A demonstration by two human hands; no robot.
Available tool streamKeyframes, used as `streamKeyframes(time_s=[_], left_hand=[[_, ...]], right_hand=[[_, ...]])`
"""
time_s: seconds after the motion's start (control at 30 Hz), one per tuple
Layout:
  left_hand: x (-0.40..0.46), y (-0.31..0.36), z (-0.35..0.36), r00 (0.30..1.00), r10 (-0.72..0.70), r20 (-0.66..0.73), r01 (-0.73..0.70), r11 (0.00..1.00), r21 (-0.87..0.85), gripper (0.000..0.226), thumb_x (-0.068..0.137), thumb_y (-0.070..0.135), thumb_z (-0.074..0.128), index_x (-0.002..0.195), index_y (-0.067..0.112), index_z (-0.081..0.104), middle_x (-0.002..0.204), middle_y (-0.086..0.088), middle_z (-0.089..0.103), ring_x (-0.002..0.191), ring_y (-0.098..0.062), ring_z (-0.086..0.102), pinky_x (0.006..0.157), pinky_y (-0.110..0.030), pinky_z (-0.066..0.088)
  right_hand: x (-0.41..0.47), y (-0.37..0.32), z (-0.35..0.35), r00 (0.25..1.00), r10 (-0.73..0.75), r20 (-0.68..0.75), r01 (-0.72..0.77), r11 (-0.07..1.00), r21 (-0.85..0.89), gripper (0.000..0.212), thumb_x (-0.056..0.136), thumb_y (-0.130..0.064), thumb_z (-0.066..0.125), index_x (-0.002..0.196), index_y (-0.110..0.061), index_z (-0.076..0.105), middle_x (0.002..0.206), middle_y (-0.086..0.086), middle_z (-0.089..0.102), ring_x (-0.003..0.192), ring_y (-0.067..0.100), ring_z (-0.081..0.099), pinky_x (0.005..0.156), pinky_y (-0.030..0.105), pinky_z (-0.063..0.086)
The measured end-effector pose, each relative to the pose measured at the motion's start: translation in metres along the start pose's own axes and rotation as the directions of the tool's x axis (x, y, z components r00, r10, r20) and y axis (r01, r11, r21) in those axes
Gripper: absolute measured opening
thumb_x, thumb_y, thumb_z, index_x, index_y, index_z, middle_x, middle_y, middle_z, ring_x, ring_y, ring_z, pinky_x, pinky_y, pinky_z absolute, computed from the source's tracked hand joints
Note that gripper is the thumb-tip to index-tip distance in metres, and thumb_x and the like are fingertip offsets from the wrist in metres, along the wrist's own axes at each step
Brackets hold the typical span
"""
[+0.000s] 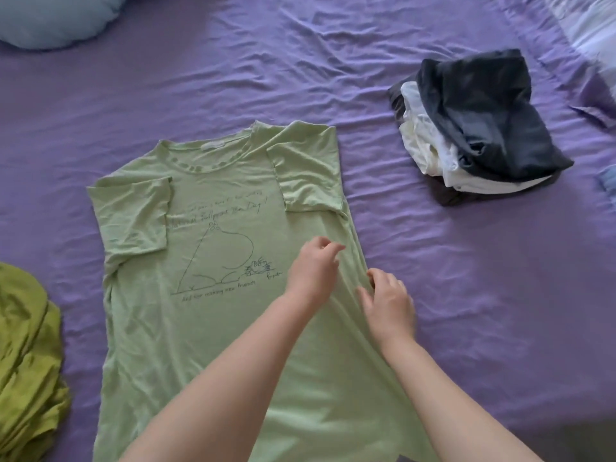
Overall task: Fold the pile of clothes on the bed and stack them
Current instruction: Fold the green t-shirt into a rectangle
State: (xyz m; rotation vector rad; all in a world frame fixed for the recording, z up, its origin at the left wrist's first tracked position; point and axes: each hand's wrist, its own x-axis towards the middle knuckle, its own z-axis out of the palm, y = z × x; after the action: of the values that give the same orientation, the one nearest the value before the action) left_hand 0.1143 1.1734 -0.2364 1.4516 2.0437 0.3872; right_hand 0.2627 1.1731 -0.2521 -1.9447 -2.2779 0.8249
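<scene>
Nearest, two bare forearms reach up from the bottom edge, and both hands work the right side of the light green T-shirt (213, 328). It lies face up, flat on the bed (433, 295), print showing, collar pointing away. The left hand (311, 270) crosses over the shirt's middle and its curled fingers pinch a raised ridge of the cloth just inside the side seam. The right hand (388, 303), just beside it, grips the same edge with fingers and thumb bent round the fabric. I judge the two hands sit close together there so they can lift that side as one line and turn it inward. Both short sleeves already lie folded in over the chest, which fits a fold in progress.

At the left edge sits one olive-green garment (26, 355), bunched, probably waiting its turn.

Farther off, to the right, a small heap (476, 128) shows at least three pieces: one dark grey on top, one white, one darker beneath. Whether these are folded I cannot tell.

Farthest, one pale blue pillow (53, 18) lies in the top left corner.
</scene>
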Motion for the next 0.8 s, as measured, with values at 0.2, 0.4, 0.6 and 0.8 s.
streamKeyframes(time_s=[0.2,0.4,0.6,0.8], left_hand=[[0.096,0.000,-0.027,0.971,0.230,0.060,-0.237,0.934,0.267,0.035,0.091,0.014,0.057,0.124,0.028,0.063,0.130,-0.006,0.047,0.120,-0.025,0.043,0.085,-0.036,0.046],[0.135,0.011,-0.035,0.943,0.313,0.110,-0.331,0.862,0.384,0.015,0.091,0.024,0.059,0.100,0.023,0.071,0.105,-0.007,0.052,0.099,-0.028,0.053,0.063,-0.032,0.035],[0.160,0.047,-0.015,0.951,0.297,0.082,-0.299,0.823,0.484,0.023,0.092,0.011,0.048,0.103,0.019,0.067,0.105,-0.006,0.065,0.095,-0.032,0.064,0.062,-0.031,0.035],[0.141,0.043,0.011,0.974,0.225,-0.006,-0.190,0.836,0.514,0.023,0.091,0.004,0.045,0.111,0.011,0.054,0.106,-0.011,0.061,0.092,-0.035,0.062,0.062,-0.037,0.034]], right_hand=[[0.017,-0.002,0.008,0.992,0.060,-0.109,-0.062,0.998,-0.014,0.015,0.091,-0.031,0.059,0.098,-0.021,0.067,0.095,0.001,0.065,0.098,0.024,0.054,0.082,0.035,0.030],[0.021,0.012,-0.005,0.970,0.180,-0.161,-0.147,0.969,0.197,0.009,0.088,-0.024,0.065,0.091,-0.018,0.071,0.090,0.003,0.066,0.092,0.027,0.055,0.080,0.039,0.039],[0.042,0.030,-0.018,0.950,0.248,-0.192,-0.212,0.958,0.191,0.014,0.092,-0.022,0.059,0.095,-0.014,0.069,0.095,0.009,0.065,0.094,0.030,0.057,0.077,0.040,0.043],[-0.014,0.030,-0.006,0.958,0.105,-0.267,-0.101,0.994,0.029,0.019,0.078,-0.023,0.077,0.086,-0.011,0.065,0.079,0.006,0.064,0.075,0.031,0.062,0.066,0.041,0.048]])
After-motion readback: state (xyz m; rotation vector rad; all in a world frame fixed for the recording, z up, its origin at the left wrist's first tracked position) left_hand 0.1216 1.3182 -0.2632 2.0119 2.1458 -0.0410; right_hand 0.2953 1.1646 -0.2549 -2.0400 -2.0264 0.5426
